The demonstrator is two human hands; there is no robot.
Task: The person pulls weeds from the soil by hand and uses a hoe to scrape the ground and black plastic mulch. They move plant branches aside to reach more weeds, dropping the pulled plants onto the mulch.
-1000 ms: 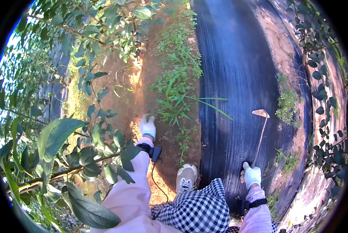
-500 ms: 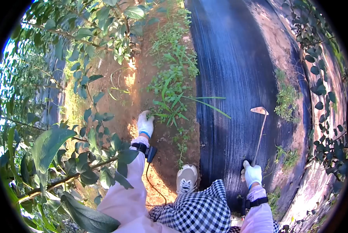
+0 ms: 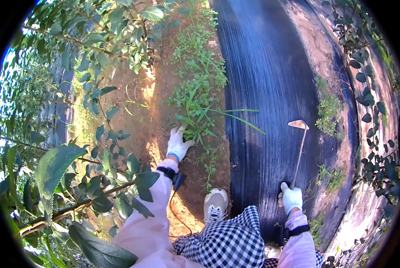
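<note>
My left hand (image 3: 178,144), in a white glove, reaches down to the soil at the lower left edge of a leafy grassy weed (image 3: 201,123). Its fingers and thumb are spread beside the weed's lower leaves. To the right, my right hand (image 3: 291,197), also gloved in white, is closed round the handle of a small hoe (image 3: 301,149). The hoe's thin shaft points away from me, and its triangular blade lies over the black plastic sheet (image 3: 267,89).
A leafy branch (image 3: 88,203) crosses the lower left, near my left arm. Low weeds (image 3: 202,58) run up the strip of soil (image 3: 164,89). More weeds (image 3: 328,109) grow right of the sheet. My shoe (image 3: 216,205) is on the ground below.
My left hand has moved slightly right and down, closer to the weed, and its fingers have spread. My right hand and the hoe have hardly moved.
</note>
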